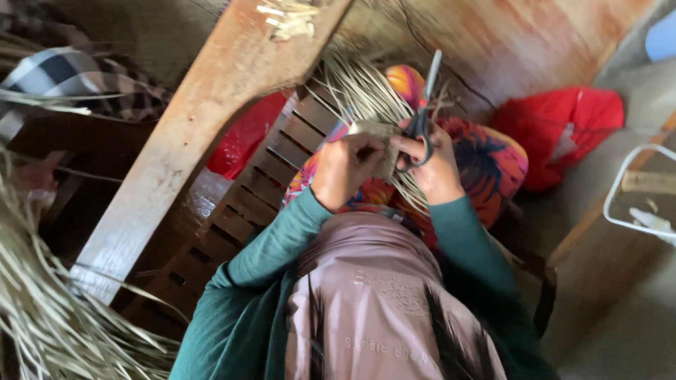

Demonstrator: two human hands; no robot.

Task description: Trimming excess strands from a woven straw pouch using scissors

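The small woven piece of pale dry straw [380, 141] was held up over the lap, its loose strands fanning away from the body. The left hand [345, 169] pinched it with fingers closed on its edge, keeping it steady. The right hand [436, 169] had its fingers through the handles of grey metal scissors [424, 105], blades pointing up beside the brown slatted wooden chair [260, 190].

- The left hand [346, 167] pinches a small woven straw piece [377, 141], loose strands [359, 88] fanning up from it;
- the right hand [435, 165] holds scissors [422, 112], blades pointing up, just beside the piece;
- both hands sit over a colourful patterned lap [486, 165]; a slatted brown chair [253, 190] stands left; a red bag [563, 130] lies right.
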